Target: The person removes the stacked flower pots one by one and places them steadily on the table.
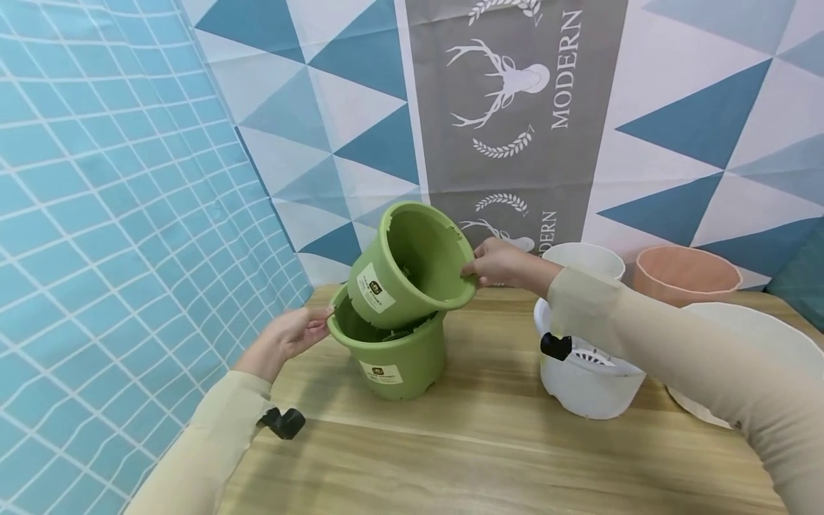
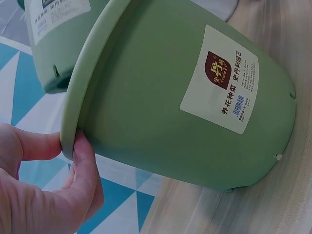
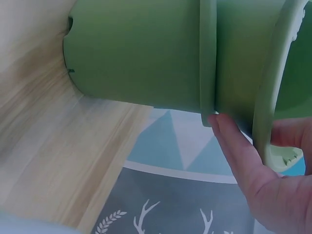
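Observation:
Two green plastic flower pots with white labels are at the middle of the head view. The lower pot [image 1: 412, 365] stands upright on the wooden table. Tilted above it, the upper pot [image 1: 418, 265] has its base partly inside the lower one's mouth and its opening turned to the right. My left hand [image 1: 299, 332] pinches the lower pot's rim between thumb and fingers, plain in the left wrist view. With my right hand [image 1: 498, 263] I grip the upper pot's rim; in the right wrist view its fingertips [image 3: 222, 124] reach the lower pot's rim.
On the right of the wooden table [image 1: 476, 450] are a white pot [image 1: 589, 386] with a slotted part, another white pot [image 1: 589, 257], an orange pot [image 1: 689, 272] and a large cream pot [image 1: 766, 332]. Patterned cloth [image 1: 347, 107] hangs behind, blue grid cloth [image 1: 116, 179] at left.

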The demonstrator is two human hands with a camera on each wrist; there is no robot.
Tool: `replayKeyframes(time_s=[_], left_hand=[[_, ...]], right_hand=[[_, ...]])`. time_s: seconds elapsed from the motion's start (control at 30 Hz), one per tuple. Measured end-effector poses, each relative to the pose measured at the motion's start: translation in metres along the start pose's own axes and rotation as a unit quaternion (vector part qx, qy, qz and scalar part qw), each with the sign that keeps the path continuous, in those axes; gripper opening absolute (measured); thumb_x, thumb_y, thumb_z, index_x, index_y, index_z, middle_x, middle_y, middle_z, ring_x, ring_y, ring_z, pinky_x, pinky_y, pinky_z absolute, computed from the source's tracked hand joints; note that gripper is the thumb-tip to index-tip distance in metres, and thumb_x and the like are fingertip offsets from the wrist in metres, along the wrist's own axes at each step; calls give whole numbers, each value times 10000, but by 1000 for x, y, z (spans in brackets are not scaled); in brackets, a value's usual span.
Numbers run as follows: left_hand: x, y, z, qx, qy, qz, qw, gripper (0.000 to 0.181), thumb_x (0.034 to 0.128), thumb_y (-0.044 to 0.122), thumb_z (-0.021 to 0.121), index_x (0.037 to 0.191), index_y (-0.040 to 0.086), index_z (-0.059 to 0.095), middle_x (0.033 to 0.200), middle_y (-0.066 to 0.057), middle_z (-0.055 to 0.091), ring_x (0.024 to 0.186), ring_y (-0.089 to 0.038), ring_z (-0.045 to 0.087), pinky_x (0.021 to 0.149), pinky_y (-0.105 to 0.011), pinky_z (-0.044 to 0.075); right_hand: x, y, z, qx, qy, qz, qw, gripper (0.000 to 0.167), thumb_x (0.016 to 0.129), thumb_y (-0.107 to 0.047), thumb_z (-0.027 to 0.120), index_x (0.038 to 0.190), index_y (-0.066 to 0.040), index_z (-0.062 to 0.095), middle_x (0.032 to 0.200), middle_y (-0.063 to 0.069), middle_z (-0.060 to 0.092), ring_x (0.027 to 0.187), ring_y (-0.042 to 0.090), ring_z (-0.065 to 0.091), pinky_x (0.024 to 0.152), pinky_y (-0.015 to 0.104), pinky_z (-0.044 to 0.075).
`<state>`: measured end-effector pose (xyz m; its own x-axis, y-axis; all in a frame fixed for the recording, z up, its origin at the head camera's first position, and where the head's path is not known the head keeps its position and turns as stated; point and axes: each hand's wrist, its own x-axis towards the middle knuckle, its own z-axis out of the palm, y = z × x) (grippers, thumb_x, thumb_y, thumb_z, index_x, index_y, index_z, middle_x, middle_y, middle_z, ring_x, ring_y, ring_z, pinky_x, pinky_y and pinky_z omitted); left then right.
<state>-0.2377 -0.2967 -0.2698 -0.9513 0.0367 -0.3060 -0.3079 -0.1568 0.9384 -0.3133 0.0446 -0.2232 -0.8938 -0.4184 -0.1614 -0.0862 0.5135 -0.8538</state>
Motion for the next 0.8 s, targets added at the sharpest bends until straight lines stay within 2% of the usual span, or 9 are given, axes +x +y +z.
replayKeyframes(time_s=[0.13, 0.3, 0.43, 0.5, 0.57, 0.7, 0.8], left_hand=[[0, -1, -1, -36, -14, -1, 10000, 93, 970, -19, 439, 1061, -2, 447, 1031, -86, 499, 845, -60, 598, 788, -118, 568], [1, 0, 0, -64, -21, 12, 10000, 89, 967, -21, 449, 1054, -3, 449, 1023, -86, 500, 850, -65, 596, 794, -123, 571], [0, 1, 0, 46, -13, 44, 10000, 95, 973, -4, 461, 1068, -3, 456, 1022, -82, 505, 839, -56, 608, 791, -117, 574], [0, 1, 1, 83, -20, 46, 10000, 102, 975, 3, 470, 1076, -4, 459, 1033, -84, 502, 836, -51, 614, 793, -114, 574], [0, 2, 1, 81, -20, 35, 10000, 108, 976, 8, 473, 1082, -3, 459, 1040, -86, 497, 835, -51, 614, 793, -116, 575], [-1, 1, 1, 32, -15, 1, 10000, 107, 975, 6, 476, 1081, -3, 459, 1019, -79, 514, 836, -55, 614, 789, -120, 575], [0, 0, 0, 11, -18, -4, 10000, 110, 974, 7, 478, 1081, -3, 456, 985, -65, 531, 831, -55, 612, 780, -119, 573]], right_hand=[[-2, 4, -2, 340, -121, -103, 9993, 315, 924, -29, 566, 1182, 152, 552, 825, 64, 743, 664, 36, 664, 728, 161, 607], [-7, 2, -3, 874, -330, -151, 9955, 338, 935, 19, 522, 1231, 182, 500, 1075, 223, 696, 703, 58, 689, 793, 200, 620], [-10, -1, -3, 974, -334, -164, 9946, 348, 935, 22, 518, 1245, 177, 492, 1189, 259, 637, 726, 65, 691, 830, 216, 615], [-11, -2, -4, 985, -312, -145, 9945, 352, 933, 24, 521, 1248, 177, 490, 1174, 253, 649, 725, 65, 689, 837, 220, 614], [-11, -1, -5, 1004, -302, -104, 9944, 355, 931, 23, 527, 1250, 175, 488, 1086, 220, 694, 719, 63, 687, 838, 219, 613], [-11, 3, -8, 1088, -345, -57, 9934, 363, 930, 24, 528, 1256, 175, 478, 903, 78, 738, 714, 58, 686, 844, 223, 613], [-13, 6, -9, 1179, -412, -89, 9921, 368, 931, 24, 523, 1260, 178, 469, 887, 53, 737, 728, 62, 690, 860, 237, 611]])
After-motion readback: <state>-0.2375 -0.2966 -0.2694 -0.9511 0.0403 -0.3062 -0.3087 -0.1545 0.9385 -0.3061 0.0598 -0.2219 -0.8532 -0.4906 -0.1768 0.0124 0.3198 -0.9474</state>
